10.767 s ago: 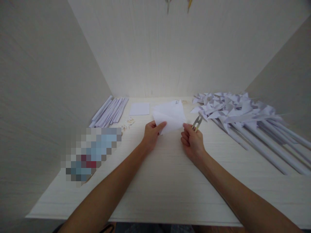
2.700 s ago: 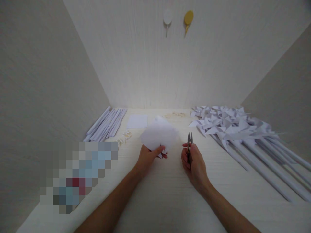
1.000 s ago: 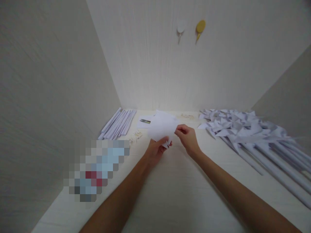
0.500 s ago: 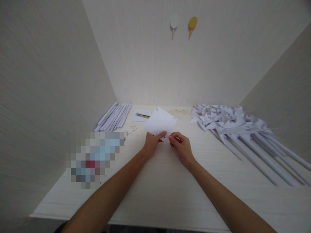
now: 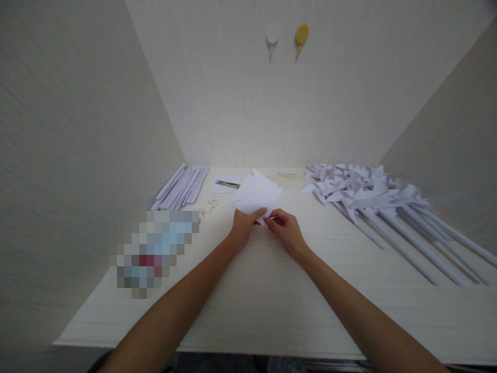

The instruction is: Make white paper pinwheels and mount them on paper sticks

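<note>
My left hand (image 5: 245, 226) grips white paper sheets (image 5: 258, 190), thumb on top and fingers underneath. The sheets overlap at different angles, with pointed corners facing away from me. At their near right corner, my right hand (image 5: 286, 230) has its thumb and forefinger pinched together on the paper's edge; the exact hold is partly hidden by the fingers. Behind the sheets, small scissors-like snips (image 5: 228, 184) lie on another white paper piece (image 5: 218, 189).
White paper pinwheels (image 5: 361, 189) on rolled sticks are heaped on the right. Rolled paper sticks (image 5: 182, 186) lie at back left, with small pale bits (image 5: 208, 206) nearby and a blurred-out item (image 5: 159, 248) in front. Walls enclose the table (image 5: 248, 311); two hooks (image 5: 302, 35) hang behind.
My right hand has moved slightly left, from just beside the paper to its near corner. My left hand keeps its hold on the sheets. The whole view has shifted slightly.
</note>
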A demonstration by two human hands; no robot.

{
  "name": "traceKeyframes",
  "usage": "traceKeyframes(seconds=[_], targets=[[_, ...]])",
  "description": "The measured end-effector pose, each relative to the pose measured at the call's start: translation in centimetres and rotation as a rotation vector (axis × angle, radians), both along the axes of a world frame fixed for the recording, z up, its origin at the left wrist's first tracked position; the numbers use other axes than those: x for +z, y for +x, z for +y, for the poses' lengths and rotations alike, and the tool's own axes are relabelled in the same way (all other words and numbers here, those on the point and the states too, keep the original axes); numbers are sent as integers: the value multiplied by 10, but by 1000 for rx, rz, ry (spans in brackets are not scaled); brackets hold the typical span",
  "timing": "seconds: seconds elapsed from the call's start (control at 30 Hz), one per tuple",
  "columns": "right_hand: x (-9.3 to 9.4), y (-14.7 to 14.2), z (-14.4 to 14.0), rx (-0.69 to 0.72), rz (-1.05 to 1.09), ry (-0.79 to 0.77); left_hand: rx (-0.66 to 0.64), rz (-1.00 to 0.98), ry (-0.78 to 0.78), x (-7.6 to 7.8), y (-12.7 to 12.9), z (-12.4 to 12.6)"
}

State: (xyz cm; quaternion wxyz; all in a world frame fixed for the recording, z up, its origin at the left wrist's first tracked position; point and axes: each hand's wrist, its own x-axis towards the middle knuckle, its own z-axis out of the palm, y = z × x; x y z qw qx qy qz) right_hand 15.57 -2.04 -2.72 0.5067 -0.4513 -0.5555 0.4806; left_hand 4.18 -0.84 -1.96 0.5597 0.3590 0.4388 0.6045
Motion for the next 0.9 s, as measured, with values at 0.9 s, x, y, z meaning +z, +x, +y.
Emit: traceKeyframes(seconds=[0.9], targets=[[8, -2, -5, -29, 12, -15, 40, -113, -30, 5, 1, 0]])
